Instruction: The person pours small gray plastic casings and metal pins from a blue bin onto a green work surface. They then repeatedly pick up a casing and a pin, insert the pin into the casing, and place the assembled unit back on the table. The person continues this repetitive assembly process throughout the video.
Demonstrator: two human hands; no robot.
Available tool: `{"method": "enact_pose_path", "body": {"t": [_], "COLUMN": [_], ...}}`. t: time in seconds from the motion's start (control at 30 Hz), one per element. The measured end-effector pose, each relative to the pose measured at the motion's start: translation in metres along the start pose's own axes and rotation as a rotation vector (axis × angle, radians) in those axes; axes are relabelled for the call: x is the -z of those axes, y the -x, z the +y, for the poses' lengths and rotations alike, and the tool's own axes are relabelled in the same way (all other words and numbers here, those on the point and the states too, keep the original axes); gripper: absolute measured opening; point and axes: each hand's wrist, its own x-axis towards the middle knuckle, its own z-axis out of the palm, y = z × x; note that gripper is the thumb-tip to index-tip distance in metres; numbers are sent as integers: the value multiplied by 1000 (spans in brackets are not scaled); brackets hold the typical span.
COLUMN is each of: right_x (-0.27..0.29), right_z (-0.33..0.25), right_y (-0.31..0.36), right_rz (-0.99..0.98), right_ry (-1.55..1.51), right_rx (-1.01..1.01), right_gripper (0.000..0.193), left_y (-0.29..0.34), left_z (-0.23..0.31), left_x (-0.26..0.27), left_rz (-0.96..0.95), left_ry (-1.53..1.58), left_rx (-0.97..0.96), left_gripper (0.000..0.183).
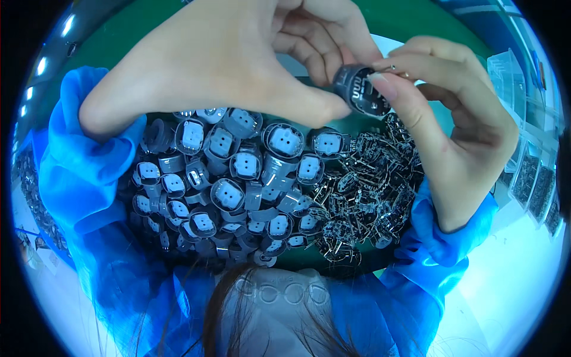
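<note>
My left hand [232, 68] reaches in from the upper left and grips a dark grey, rounded plastic housing [345, 85] between thumb and fingers. At the housing's open face sits a black part with pale metal strips [363, 95]. The thumb and fingers of my right hand [461, 116] are closed on that black part's edge, where thin metal prongs stick out. Whether the part is fully seated inside cannot be seen. Below my left hand lies a heap of similar grey housings [228, 194], many showing white inner faces with small dark holes.
To the right of the housings is a pile of black parts with metal leads [357, 196]. The green work surface [143, 27] shows behind my hands. Clear plastic bins [526, 178] holding small parts stand at the far right. More small pieces [38, 196] lie at the far left.
</note>
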Motion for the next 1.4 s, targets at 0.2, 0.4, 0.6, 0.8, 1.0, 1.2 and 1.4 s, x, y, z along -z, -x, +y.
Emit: {"method": "enact_pose_path", "body": {"t": [0.2,0.4,0.6,0.8,1.0,1.2,1.4], "right_x": [-15,-21,-28,-38,-34,-37,-27], "right_z": [2,-11,4,9,5,-5,9], "right_y": [2,-4,0,-3,2,-2,1], "right_rz": [224,268,394,276,74,66,198], "right_ry": [15,292,219,159,-158,-398,-389], "right_rx": [175,429,417,394,123,59,-61], "right_gripper": [19,21,21,21,20,20,20], "left_y": [13,23,2,20,-3,24,17], "left_z": [5,9,15,-2,16,9,-1], "left_x": [-9,-15,-17,-26,-17,-32,-32], "left_rz": [112,181,211,370,228,506,445], "left_ry": [124,78,192,60,-101,-2,-163], "left_rx": [25,47,244,203,81,-158,-200], "left_gripper": [39,38,36,30,39,24,22]}}
